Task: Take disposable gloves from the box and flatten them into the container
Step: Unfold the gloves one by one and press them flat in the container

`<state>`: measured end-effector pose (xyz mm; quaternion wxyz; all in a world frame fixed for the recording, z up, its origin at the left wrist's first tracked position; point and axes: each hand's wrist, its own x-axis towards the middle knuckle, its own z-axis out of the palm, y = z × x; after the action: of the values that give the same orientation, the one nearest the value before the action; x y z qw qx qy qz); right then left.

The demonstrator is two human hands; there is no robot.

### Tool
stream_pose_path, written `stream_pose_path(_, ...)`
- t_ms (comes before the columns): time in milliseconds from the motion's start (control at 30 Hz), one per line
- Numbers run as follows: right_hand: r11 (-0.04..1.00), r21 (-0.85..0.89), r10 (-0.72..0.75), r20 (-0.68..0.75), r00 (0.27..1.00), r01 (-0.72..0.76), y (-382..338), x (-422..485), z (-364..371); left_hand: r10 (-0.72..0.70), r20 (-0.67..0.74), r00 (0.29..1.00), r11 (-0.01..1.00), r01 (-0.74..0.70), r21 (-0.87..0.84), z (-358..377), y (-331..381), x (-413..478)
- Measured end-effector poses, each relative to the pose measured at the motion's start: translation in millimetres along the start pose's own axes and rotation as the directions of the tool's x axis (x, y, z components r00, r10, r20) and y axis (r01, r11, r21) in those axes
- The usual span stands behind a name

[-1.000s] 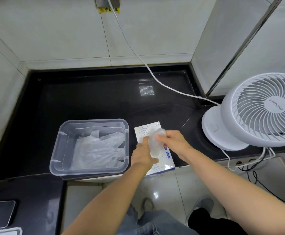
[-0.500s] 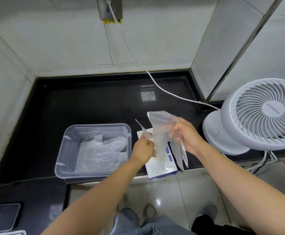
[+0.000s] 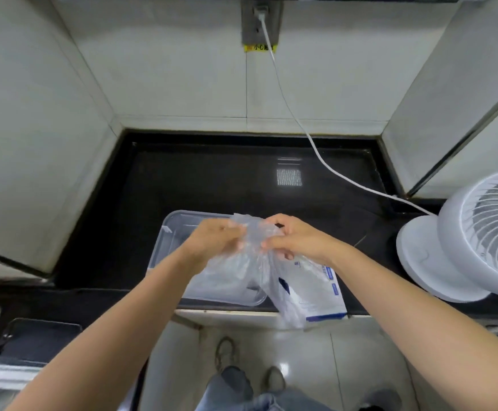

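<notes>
Black countertop [image 3: 182,188] carries the container [image 3: 167,232] and glove box [image 3: 316,289]. Left hand [image 3: 215,238] and right hand [image 3: 295,238] pinch the glove [image 3: 253,256] aloft, apparently bunched; spreading it first would flatten better.

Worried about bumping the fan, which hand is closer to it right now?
Right. The right hand pinches the glove, apart from the fan on its right; the left hand holds the glove's other edge over the container, farther from the fan.
</notes>
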<state>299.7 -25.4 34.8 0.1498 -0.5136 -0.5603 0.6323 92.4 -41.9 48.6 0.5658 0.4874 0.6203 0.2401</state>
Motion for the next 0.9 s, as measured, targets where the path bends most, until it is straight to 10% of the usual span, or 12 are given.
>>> stream_pose_path(200, 0.977, -0.189, 0.078, -0.105, 0.991, -0.097, -15.6, 23.1, 4.9, 0.058, -0.312, 0.948, 0.979, 0.007, 0.204, -45.3, -52.9, 9.9)
stream_pose_path(300, 0.892, -0.426, -0.327, -0.375, 0.868, 0.152, -23.8, 33.8, 19.2, 0.077, -0.327, 0.942, 0.873, 0.095, 0.479, -60.2, -73.0, 15.7)
stream_pose_path(400, 0.707, -0.563, -0.655, -0.293, 0.696, 0.429, -36.3, 44.7, 54.0, 0.152, -0.299, 0.942, 0.713, 0.105, 0.693, -60.6, -83.7, 25.0)
stream_pose_path(533, 0.789, -0.6, -0.136, 0.034, 0.99, 0.129, -11.0, 74.4, 95.9, 0.153, -0.261, 0.953, 0.546, 0.139, 0.826, -50.5, -82.9, 34.1)
stream_pose_path(667, 0.609, -0.779, 0.306, 0.054, 0.95, -0.152, 24.1, 94.5, 108.8, 0.044, -0.21, 0.977, 0.401, 0.175, 0.899, -44.8, -91.0, 41.7)
stream_pose_path(767, 0.61, -0.764, 0.372, 0.04, 0.927, -0.212, 34.0, 98.8, 118.4, 0.271, -0.157, 0.95, 0.216, 0.099, 0.971, -40.5, -88.0, 45.9)
stream_pose_path(900, 0.596, -0.779, 0.382, 0.062, 0.922, -0.194, 35.2, 102.8, 124.1, 0.202, -0.001, 0.979, 0.332, -0.068, 0.941, -29.1, -92.1, 56.0)
